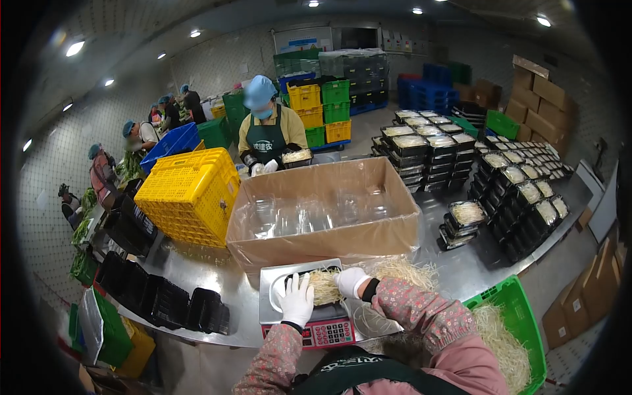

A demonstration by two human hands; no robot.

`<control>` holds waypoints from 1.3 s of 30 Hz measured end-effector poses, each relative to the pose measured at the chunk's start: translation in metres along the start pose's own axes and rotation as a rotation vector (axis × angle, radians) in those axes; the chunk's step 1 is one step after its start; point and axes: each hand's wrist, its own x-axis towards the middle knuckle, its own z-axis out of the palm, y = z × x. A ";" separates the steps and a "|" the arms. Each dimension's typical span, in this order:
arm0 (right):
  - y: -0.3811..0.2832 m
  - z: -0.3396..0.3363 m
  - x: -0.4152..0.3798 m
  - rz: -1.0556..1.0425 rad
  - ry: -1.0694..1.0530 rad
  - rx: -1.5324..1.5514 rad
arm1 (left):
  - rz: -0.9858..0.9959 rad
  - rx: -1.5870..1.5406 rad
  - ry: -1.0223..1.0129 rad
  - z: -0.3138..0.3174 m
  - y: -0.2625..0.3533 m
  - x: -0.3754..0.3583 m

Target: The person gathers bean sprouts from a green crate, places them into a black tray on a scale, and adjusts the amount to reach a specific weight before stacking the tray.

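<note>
A black tray of pale sprouts [322,287] sits on the metal plate of a scale with a red keypad [327,334]. White gloves cover both my hands. My left hand [295,299] lies with its fingers spread over the tray's left side, touching the sprouts' edge. At the right end of the tray, my right hand [351,282] has its fingers curled together against the sprouts; what is between them is hidden. Loose sprouts [406,272] lie on the table just right of my right hand.
Beyond the scale stands a cardboard box [322,245] with clear lids. Yellow crates [191,194] and empty black trays [164,303] are left. Stacked filled trays [464,214] stand right, above a green crate of sprouts [520,296]. A co-worker [270,125] stands opposite, holding a tray.
</note>
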 end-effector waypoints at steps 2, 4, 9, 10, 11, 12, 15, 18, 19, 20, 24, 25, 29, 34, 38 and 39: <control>0.006 -0.025 -0.011 0.029 0.014 0.025 | 0.010 0.023 -0.001 0.002 0.000 0.000; 0.024 -0.037 -0.021 0.051 0.018 0.100 | -0.024 -0.018 -0.027 0.004 0.000 0.000; 0.075 -0.054 -0.064 0.127 0.277 0.198 | 0.058 -0.102 -0.005 0.000 -0.004 0.000; 0.086 -0.052 -0.072 0.170 0.327 0.218 | 0.090 -0.150 0.019 -0.004 -0.006 0.002; 0.092 -0.053 -0.082 0.187 0.350 0.261 | 0.093 -0.276 0.035 -0.005 -0.012 0.004; 0.098 -0.051 -0.092 0.204 0.378 0.302 | 0.096 -0.400 0.059 -0.006 -0.019 0.005; 0.115 -0.014 -0.104 0.378 0.310 0.444 | -0.045 -0.697 0.182 -0.024 -0.035 0.003; 0.142 0.032 -0.111 0.428 -0.162 0.207 | -0.165 -0.924 0.251 -0.050 -0.058 0.000; 0.143 0.033 -0.112 0.418 -0.121 0.183 | -0.164 -0.928 0.264 -0.042 -0.083 0.001; 0.145 0.034 -0.114 0.404 -0.084 0.159 | -0.170 -0.933 0.277 -0.033 -0.107 0.000; 0.085 -0.013 -0.083 0.298 0.276 0.331 | -0.114 -0.752 0.222 -0.023 -0.130 0.000; 0.061 -0.024 -0.066 0.207 0.389 0.338 | -0.113 -0.800 0.187 -0.029 -0.109 0.003; -0.031 -0.036 -0.016 0.060 0.176 0.110 | -0.027 -0.598 -0.089 -0.033 -0.026 0.019; 0.021 -0.008 0.001 0.010 -0.096 0.093 | 0.116 -0.124 -0.038 -0.003 -0.015 0.002; 0.005 0.017 0.001 -0.121 0.142 -0.082 | 0.096 -0.081 -0.011 -0.001 -0.010 0.006; 0.003 0.012 0.002 -0.123 0.127 -0.054 | 0.083 -0.064 -0.021 -0.002 -0.009 0.005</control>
